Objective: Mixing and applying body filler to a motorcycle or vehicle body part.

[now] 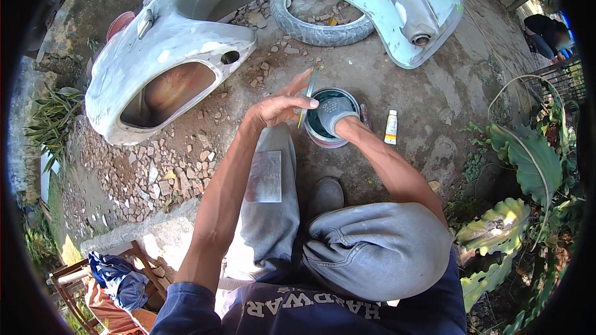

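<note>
A round can (341, 144) of dark green paste stands open on the ground in front of me. My right hand (336, 114), in a grey knitted glove, reaches down over its mouth. Those fingers look curled, but what they hold is hidden. My left hand (280, 109) is bare and pinches a thin flat plate (311, 84), seen edge-on, upright at the can's left rim. A rectangular metal sheet (266, 177) rests on my left thigh. To the right of the can lies a white and yellow tube (390, 127) with a white cap.
A sanded, pale scooter body shell (167, 43) spreads across the far side, with a worn tyre (323, 36) beside it. Broken stones (161, 174) litter the left ground. Leafy plants (524, 152) border the right. A wooden chair (139, 260) with cloths stands behind left; another person (546, 34) is far right.
</note>
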The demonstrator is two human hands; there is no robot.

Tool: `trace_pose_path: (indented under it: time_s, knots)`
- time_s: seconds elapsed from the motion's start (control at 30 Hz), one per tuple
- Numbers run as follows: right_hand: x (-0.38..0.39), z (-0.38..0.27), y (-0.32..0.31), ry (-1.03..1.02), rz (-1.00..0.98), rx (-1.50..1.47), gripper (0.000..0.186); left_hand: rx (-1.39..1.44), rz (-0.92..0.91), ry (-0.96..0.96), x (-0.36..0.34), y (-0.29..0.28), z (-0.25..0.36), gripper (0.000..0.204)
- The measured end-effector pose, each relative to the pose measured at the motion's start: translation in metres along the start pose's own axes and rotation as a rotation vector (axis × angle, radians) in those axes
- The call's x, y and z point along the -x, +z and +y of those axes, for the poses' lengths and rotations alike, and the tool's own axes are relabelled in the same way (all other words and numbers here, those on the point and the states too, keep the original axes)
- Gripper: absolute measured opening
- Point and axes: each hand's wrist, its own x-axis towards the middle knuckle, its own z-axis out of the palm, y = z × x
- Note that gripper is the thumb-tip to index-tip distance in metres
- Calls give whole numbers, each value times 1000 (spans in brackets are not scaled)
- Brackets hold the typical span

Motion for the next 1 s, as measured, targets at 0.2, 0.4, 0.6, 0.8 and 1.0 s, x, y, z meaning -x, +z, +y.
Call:
trace_pose_path:
  time_s: [0.2, 0.4, 0.6, 0.8, 1.0]
  knots:
    - [-19, 8, 7, 53, -148, -277, 30, -7, 22, -11, 7, 3, 3, 131]
    - [-13, 11, -7, 154, -252, -420, 31, 8, 11, -14, 3, 5, 4, 132]
    - [-2, 1, -76, -8, -203, 169, 35, 4, 8, -13, 0, 1, 0, 133]
    - [45, 26, -121, -111, 0, -148, 34, -3, 14, -10, 2, 0, -1, 133]
    - [94, 14, -134, -143, 205, -402, 33, 13, 12, -7, 5, 5, 2, 131]
